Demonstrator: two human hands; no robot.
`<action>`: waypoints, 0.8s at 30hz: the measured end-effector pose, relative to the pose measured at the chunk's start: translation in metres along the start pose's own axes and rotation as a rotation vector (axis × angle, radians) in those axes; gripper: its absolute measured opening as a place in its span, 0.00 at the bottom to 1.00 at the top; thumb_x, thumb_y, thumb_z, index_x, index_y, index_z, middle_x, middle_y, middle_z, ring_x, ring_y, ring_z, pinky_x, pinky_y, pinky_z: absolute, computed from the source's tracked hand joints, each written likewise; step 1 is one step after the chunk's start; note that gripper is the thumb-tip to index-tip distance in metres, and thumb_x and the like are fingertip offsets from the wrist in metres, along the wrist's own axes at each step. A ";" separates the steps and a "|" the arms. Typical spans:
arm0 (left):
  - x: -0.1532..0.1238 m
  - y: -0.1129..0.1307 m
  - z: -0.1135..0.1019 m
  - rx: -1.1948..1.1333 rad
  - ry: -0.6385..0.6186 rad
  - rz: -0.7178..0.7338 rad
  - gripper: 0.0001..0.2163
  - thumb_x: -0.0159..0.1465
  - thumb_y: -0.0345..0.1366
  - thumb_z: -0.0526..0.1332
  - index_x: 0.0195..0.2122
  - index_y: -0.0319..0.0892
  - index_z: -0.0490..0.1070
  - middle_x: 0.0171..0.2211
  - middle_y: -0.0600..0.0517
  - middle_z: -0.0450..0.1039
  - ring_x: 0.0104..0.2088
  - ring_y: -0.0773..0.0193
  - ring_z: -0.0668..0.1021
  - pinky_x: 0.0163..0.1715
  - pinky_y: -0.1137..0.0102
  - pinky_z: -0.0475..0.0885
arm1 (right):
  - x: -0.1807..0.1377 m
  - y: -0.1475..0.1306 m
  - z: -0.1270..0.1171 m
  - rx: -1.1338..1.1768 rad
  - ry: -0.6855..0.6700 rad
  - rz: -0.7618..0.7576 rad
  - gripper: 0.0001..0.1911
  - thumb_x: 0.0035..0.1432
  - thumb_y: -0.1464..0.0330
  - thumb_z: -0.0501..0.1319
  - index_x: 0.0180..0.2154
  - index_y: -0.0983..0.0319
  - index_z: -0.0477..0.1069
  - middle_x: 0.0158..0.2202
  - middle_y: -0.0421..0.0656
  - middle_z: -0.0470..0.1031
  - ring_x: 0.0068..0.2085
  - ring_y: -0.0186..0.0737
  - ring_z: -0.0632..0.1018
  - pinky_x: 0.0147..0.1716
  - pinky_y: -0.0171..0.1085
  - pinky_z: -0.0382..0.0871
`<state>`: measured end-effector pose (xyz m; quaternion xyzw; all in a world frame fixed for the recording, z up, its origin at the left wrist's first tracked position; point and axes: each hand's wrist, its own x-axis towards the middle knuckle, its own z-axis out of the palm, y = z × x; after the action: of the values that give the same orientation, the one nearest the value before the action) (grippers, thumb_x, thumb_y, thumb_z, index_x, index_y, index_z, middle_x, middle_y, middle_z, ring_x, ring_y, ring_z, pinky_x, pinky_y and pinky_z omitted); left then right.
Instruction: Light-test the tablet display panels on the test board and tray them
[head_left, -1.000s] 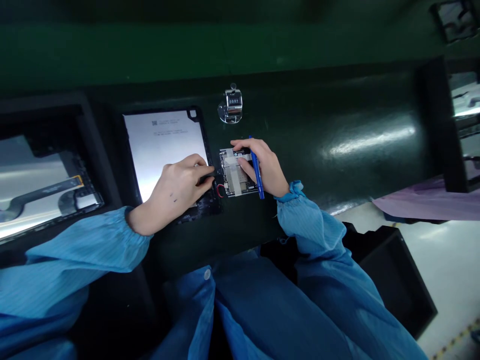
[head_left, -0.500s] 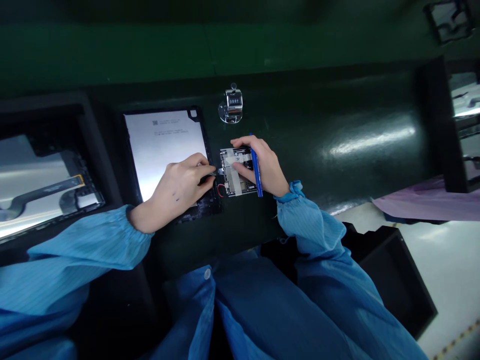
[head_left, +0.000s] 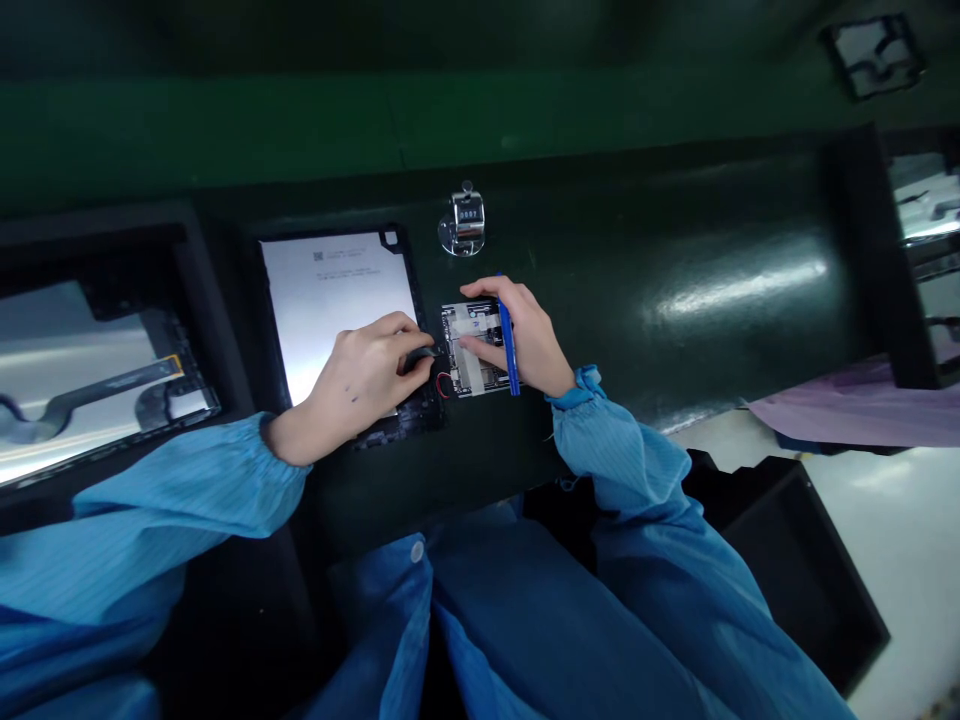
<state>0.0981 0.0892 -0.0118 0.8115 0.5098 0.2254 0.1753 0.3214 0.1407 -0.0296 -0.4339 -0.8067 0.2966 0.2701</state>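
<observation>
My left hand [head_left: 375, 375] pinches a dark ribbon cable [head_left: 421, 353] between thumb and fingertips. It is over the right edge of a tablet screen panel [head_left: 341, 290], whose silvery back faces up in a black frame. My right hand [head_left: 529, 340] rests on a small circuit board [head_left: 469, 375] with pale tape strips, thumb on top and index finger along its far edge. A slim blue stick [head_left: 511, 350] lies across this hand, in the crook of the thumb. Red wire [head_left: 442, 386] loops out at the board's left side. The cable's tip is partly hidden by my fingers.
A chrome tally counter [head_left: 466, 225] stands beyond the board. At left, a black tray [head_left: 199, 260] holds another screen panel [head_left: 67, 340]. A black rack [head_left: 874, 260] with more panels is at right. A black bin [head_left: 802, 570] stands below the table edge.
The view has shifted slightly. My left hand still pinches the cable, which now shows more clearly as a dark strip. My right hand stays on the board, nearly still.
</observation>
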 end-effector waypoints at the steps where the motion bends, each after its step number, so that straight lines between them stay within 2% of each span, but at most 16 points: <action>1: 0.000 0.000 0.000 -0.006 -0.001 0.001 0.09 0.65 0.35 0.58 0.39 0.41 0.78 0.36 0.49 0.77 0.24 0.66 0.74 0.24 0.69 0.68 | 0.000 0.000 0.000 0.000 -0.001 0.000 0.22 0.57 0.58 0.66 0.51 0.56 0.67 0.53 0.42 0.74 0.54 0.48 0.72 0.53 0.46 0.67; 8: 0.001 -0.002 0.003 0.003 0.007 0.034 0.09 0.65 0.32 0.58 0.39 0.39 0.78 0.37 0.49 0.77 0.26 0.66 0.75 0.24 0.69 0.68 | 0.000 0.000 0.001 0.007 0.006 0.009 0.23 0.55 0.59 0.68 0.51 0.56 0.67 0.52 0.42 0.74 0.53 0.48 0.72 0.53 0.45 0.66; 18: 0.003 -0.003 0.005 -0.003 -0.002 0.051 0.07 0.65 0.30 0.59 0.38 0.39 0.77 0.37 0.49 0.77 0.25 0.66 0.74 0.24 0.69 0.67 | 0.006 -0.004 0.013 -0.054 0.066 0.058 0.29 0.51 0.50 0.69 0.49 0.57 0.67 0.50 0.44 0.74 0.51 0.51 0.72 0.52 0.48 0.64; 22: 0.003 -0.004 0.011 -0.033 -0.004 0.048 0.06 0.64 0.29 0.59 0.37 0.38 0.76 0.36 0.50 0.76 0.25 0.67 0.74 0.25 0.70 0.68 | 0.006 -0.005 0.018 -0.117 0.105 0.077 0.29 0.51 0.51 0.69 0.50 0.57 0.67 0.49 0.44 0.75 0.51 0.51 0.72 0.52 0.48 0.64; 24: 0.002 -0.002 0.008 -0.025 -0.009 0.029 0.06 0.65 0.30 0.60 0.39 0.38 0.76 0.38 0.50 0.75 0.28 0.66 0.76 0.27 0.70 0.70 | 0.005 -0.008 0.017 -0.145 0.091 0.066 0.28 0.53 0.52 0.68 0.51 0.57 0.67 0.50 0.44 0.75 0.51 0.51 0.72 0.53 0.49 0.65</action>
<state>0.1017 0.0918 -0.0193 0.8175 0.4945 0.2306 0.1844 0.3030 0.1378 -0.0344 -0.4917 -0.7983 0.2259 0.2646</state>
